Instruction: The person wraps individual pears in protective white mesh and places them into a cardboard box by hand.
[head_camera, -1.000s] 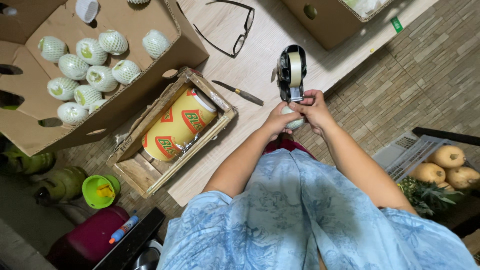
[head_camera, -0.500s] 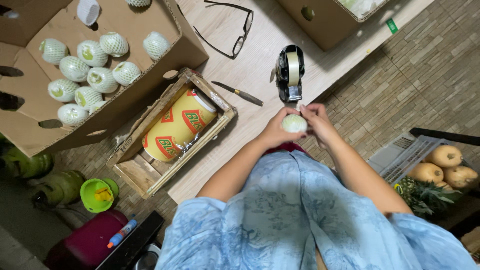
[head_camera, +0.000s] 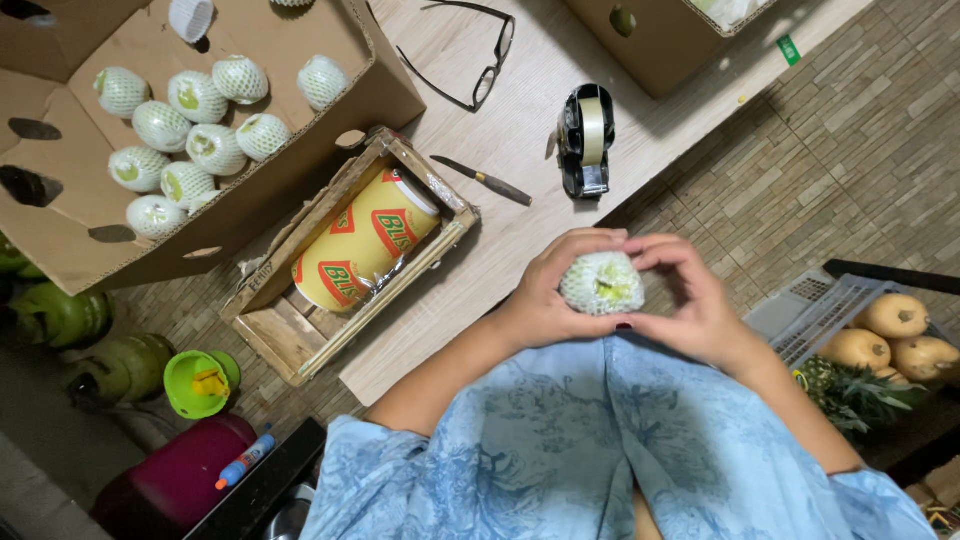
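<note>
Fruit (head_camera: 602, 283) in white foam netting sat cupped between both hands above the lap, left hand (head_camera: 548, 298) and right hand (head_camera: 692, 300) equally near, fingers (head_camera: 585, 240) curled round it, tabletop (head_camera: 520, 215) ahead.

Person seen from above, light blue garment w/ darker blue floral/leaf print filling lower frame from 5 to 7 o'clock, short loose sleeves ending abt the elbows, bare forearms, left hand (head_camera: 545, 300) and right hand (head_camera: 695, 305) bare, no rings or watch visible.
</note>
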